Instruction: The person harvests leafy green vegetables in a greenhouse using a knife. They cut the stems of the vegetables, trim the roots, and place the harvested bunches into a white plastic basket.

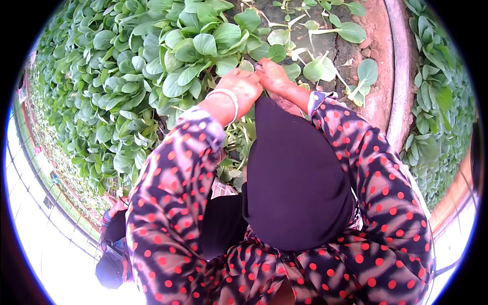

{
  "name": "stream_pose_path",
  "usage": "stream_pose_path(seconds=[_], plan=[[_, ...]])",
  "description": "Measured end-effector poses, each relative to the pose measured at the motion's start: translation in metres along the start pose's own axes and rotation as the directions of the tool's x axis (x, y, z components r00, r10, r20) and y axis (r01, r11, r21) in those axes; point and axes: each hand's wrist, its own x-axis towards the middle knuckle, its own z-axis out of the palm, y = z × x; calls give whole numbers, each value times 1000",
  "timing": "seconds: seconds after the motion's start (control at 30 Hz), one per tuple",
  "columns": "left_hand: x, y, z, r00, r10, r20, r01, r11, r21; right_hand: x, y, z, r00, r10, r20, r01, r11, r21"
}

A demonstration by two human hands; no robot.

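My left hand (244,87), with a white band on the wrist, reaches into the edge of a dense bed of leafy greens (206,45). Its fingers are curled and turned away, so what lies under them is hidden. Close beside it, almost touching, my right hand (273,75) is closed around a dark narrow tool (250,60), perhaps a knife, whose tip points in under the leaves. Cut or pulled leafy plants (320,68) lie loose on the soil just right of my hands.
A pale curved border (400,76) runs along the bare soil (375,45) at right, with more greens (438,95) beyond it. My knee in dark cloth (297,171) rises between my arms. Another person wearing a dark cap (109,271) is at lower left, near wire mesh (38,183).
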Motion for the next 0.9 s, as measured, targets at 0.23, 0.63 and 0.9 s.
stream_pose_path(seconds=[0.23, 0.63, 0.9], plan=[[39, -85, 39, 926, -370, -68, 375, 892, 252, -10, 18, -4, 994, 100, 38, -106, 952, 287], [3, -78, 66, 918, -325, -228, 375, 899, 227, 0, 9, 11, 994, 50, 99, -73, 970, 234], [16, -102, 65, 905, -327, -273, 390, 893, 225, 16, 17, 34, 990, -30, 135, 20, 997, 76]])
